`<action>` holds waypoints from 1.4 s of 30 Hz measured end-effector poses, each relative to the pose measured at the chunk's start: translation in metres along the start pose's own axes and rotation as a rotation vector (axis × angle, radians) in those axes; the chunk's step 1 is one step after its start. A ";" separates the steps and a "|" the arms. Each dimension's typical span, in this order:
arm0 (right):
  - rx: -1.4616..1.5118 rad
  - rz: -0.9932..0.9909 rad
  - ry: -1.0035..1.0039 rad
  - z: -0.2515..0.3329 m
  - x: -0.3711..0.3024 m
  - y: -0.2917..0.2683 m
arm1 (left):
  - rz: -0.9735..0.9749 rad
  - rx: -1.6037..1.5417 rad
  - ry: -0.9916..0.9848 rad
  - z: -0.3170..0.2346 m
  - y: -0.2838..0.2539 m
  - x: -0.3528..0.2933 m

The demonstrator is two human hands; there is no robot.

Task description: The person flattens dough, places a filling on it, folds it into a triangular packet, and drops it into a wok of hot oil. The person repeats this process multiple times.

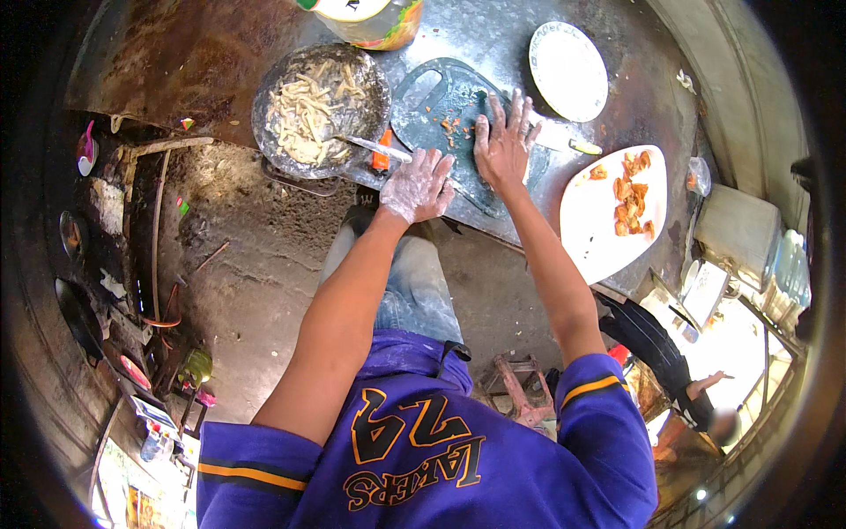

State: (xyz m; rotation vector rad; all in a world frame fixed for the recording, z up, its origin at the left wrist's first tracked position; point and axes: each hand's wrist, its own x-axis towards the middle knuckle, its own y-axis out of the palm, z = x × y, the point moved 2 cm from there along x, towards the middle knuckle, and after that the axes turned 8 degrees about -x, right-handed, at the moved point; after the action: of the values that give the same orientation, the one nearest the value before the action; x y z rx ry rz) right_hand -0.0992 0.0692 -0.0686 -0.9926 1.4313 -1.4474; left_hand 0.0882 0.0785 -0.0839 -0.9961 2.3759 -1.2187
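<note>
My left hand [419,187], dusted with white flour, is at the table's near edge with its fingers stretched out. The end of a metal utensil [374,147] reaches its fingertips; I cannot tell whether they touch. That utensil leans out of a dark round pan [264,115], which holds pale floury strips [308,110]. My right hand [507,145] is spread over a dark green cutting board [432,88] with orange-brown crumbs [454,130] on it. Just right of this hand lies a knife with a green-yellow handle [584,146], its blade partly hidden.
A white platter [586,220] with orange-brown pieces [631,198] stands at the right. Farther back are an oval white plate [568,70] and a colourful tub [388,26]. An orange object [382,150] lies between pan and board. Another person [656,353] is at the lower right.
</note>
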 end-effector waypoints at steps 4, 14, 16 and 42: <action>0.005 -0.041 0.017 0.004 -0.001 0.002 | -0.017 -0.069 -0.013 0.001 0.003 -0.002; 0.418 -0.045 0.032 -0.034 0.002 -0.012 | -0.045 0.013 0.039 -0.003 -0.006 0.001; 0.267 -0.009 -0.072 -0.046 -0.006 -0.011 | -0.072 -0.010 0.035 -0.004 -0.006 0.001; 0.257 -0.244 0.007 -0.060 -0.074 -0.028 | -0.108 0.034 0.198 -0.038 -0.010 -0.005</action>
State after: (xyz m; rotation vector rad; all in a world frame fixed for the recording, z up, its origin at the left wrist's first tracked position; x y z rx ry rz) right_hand -0.1324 0.1584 -0.0406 -1.0227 1.1214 -1.7626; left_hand 0.0756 0.1009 -0.0534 -1.0494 2.4670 -1.4542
